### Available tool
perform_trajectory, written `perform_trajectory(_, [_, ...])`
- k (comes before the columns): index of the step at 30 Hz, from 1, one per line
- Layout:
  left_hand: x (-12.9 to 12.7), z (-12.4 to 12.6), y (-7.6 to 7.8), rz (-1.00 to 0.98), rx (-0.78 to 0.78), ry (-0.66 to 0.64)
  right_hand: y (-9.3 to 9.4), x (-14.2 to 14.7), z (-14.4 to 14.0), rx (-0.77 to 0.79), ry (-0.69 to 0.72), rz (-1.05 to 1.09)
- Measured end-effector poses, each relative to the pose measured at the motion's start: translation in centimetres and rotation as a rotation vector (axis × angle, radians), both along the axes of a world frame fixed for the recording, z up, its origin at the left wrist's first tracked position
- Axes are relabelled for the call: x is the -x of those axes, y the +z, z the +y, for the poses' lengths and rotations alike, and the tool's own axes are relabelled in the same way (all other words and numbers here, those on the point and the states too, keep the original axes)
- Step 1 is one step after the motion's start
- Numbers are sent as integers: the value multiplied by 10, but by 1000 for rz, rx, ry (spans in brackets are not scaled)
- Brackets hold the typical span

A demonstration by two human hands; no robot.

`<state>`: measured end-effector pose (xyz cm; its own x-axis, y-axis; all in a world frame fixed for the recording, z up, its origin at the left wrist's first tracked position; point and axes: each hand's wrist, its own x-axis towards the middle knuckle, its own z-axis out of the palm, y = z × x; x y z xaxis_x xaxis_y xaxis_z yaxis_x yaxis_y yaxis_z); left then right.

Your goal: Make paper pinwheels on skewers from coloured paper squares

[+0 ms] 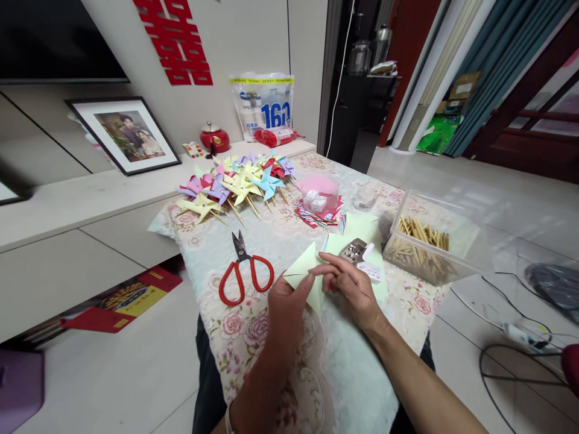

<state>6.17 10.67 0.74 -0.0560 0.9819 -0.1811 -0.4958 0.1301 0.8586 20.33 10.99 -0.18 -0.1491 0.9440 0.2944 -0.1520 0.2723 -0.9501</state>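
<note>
— Both forearms come in from the bottom edge. Left hand (pixel 286 301)?
— Fingers pinched on a pale green paper square (pixel 304 272), thumb on top at its middle.
— Right hand (pixel 351 288)?
— Fingertips narrow, pinching the same paper's right side, just above the floral tablecloth (pixel 253 337).
— Nearby?
— Red-handled scissors (pixel 245 272) lie left of the paper. Clear box of wooden sticks (pixel 425 244) sits to the right. Pile of paper pinwheels (pixel 237 184) at the far end.

Matt green paper (pixel 304 269); scissors (pixel 245 269) – glossy red plastic handles; floral cloth (pixel 253 331); clear plastic box (pixel 434 244) – wooden sticks (pixel 423 241).
</note>
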Motion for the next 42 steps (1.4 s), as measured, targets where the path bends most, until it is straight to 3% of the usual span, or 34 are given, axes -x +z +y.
perform_trajectory(5, [2,13,13,-67,105,18,3,2,1,-13,-179,43])
perform_trajectory(10, [3,19,12,-39,112,99,9,3,1,-131,-357,-203])
perform_trajectory(16, [4,18,1,28,86,106,9,7,3,-359,-286,-468])
perform_trajectory(24, [3,18,-4,8,77,102,1,8,5,-377,-272,-553])
perform_trajectory(36, [2,16,14,56,177,192,6,12,0,-445,-157,-665])
perform_trajectory(42, [3,15,18,14,141,168,2,13,0,-465,-120,-685])
